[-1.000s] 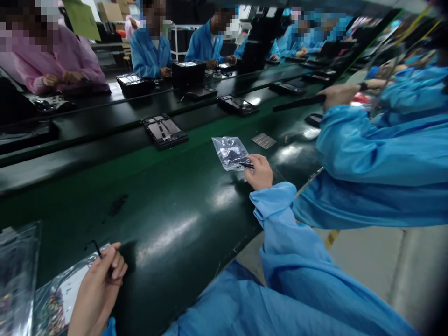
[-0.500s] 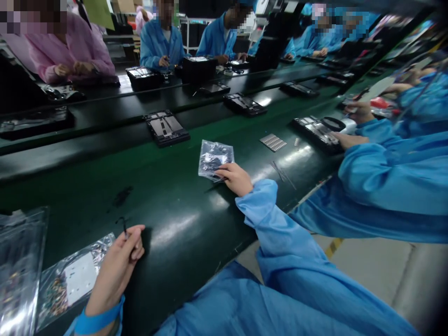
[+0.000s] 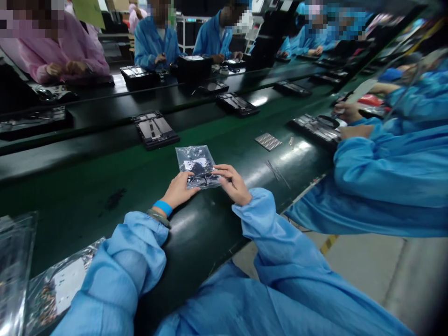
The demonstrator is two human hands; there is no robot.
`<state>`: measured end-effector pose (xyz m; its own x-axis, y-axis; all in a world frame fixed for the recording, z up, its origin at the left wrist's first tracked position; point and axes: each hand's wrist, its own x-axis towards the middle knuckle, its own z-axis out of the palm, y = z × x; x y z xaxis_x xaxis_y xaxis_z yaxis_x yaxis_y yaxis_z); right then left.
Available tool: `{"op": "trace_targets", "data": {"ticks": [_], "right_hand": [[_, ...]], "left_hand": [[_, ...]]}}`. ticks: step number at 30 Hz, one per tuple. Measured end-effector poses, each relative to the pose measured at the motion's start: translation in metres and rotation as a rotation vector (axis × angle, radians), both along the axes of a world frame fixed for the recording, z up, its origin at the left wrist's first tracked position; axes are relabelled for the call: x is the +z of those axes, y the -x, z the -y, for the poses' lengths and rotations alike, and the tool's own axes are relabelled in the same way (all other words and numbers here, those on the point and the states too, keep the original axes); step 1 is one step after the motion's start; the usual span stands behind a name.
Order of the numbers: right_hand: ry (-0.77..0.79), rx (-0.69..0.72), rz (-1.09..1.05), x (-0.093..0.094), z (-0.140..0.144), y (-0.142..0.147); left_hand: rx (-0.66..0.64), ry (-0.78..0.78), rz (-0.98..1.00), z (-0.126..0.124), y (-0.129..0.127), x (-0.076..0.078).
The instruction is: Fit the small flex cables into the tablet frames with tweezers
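Note:
A clear plastic bag (image 3: 196, 157) with a white label and small black parts inside lies on the dark green bench, between my two hands. My left hand (image 3: 179, 190) grips its near left edge, fingertips on top and thumb along the front. On the other side, my right hand (image 3: 235, 185) holds the near right corner with its fingers. A thin dark piece shows at the bag's near edge between the hands; I cannot tell whether it is inside or on top.
Another clear bag (image 3: 66, 284) with coloured small parts lies by my left sleeve, beside larger clear bags (image 3: 16, 275). Ahead sits a black device housing (image 3: 154, 128). Right of my hands are a plate of small metal strips (image 3: 268, 141) and thin rods (image 3: 277, 173). A co-worker's sleeve (image 3: 381, 172) borders the right.
My left hand has moved right from the bag of coloured parts, where it held a small black piece, to the bag in my right hand. That bag has shifted slightly left.

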<state>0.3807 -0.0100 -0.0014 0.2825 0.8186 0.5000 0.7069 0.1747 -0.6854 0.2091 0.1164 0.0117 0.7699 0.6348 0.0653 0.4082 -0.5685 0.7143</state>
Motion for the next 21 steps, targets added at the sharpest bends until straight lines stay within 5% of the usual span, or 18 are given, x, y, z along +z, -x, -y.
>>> {"op": "trace_targets", "data": {"ticks": [9, 21], "right_hand": [[0.143, 0.005, -0.482, -0.018, 0.007, 0.021], [0.051, -0.191, -0.505, -0.025, -0.013, 0.02]], "left_hand": [[0.005, -0.064, -0.074, 0.001, -0.013, -0.009], [0.104, 0.086, 0.032, -0.002, -0.017, -0.01]]}}
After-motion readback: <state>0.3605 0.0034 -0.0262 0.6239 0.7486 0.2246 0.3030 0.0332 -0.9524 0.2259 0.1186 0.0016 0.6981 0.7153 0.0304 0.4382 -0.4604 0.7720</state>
